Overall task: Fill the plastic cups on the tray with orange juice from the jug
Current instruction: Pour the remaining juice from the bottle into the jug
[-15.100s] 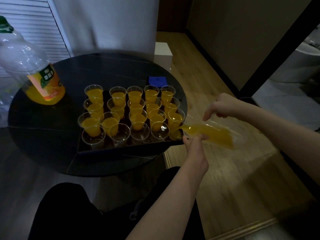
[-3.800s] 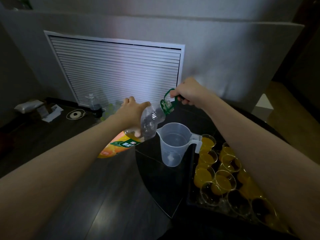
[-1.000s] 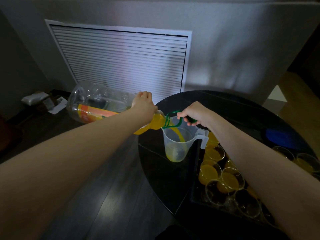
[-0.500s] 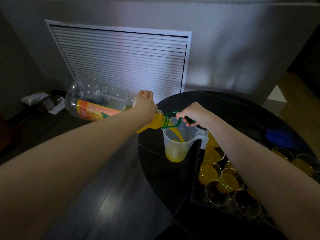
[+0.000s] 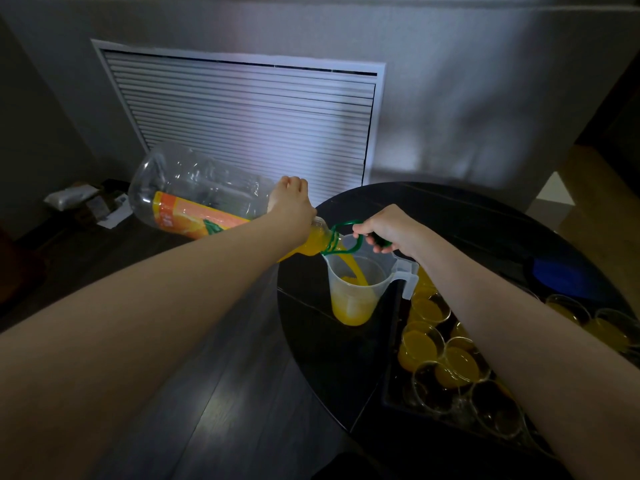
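Note:
A clear plastic jug [image 5: 356,289] with a white handle stands on the round black table [image 5: 332,355], its lower part holding orange juice. A large clear juice bottle [image 5: 194,199] lies tipped nearly level above it, and a stream of juice runs from its mouth into the jug. My left hand [image 5: 292,206] grips the bottle's shoulder. My right hand [image 5: 388,230] holds the green carry handle [image 5: 341,237] at the bottle's neck. Right of the jug, a dark tray [image 5: 389,386] holds several plastic cups [image 5: 420,344]; many contain juice, and the nearest ones [image 5: 433,389] look empty.
A blue object [image 5: 561,277] lies on the table's far right. A white louvred panel [image 5: 252,112] fills the wall behind. Papers and packets [image 5: 86,202] sit on a low dark surface at the left. Dark wood floor lies below the table's left edge.
The bottle's base has risen, tipping the bottle further. The juice level in the jug has climbed. Both hands keep their hold.

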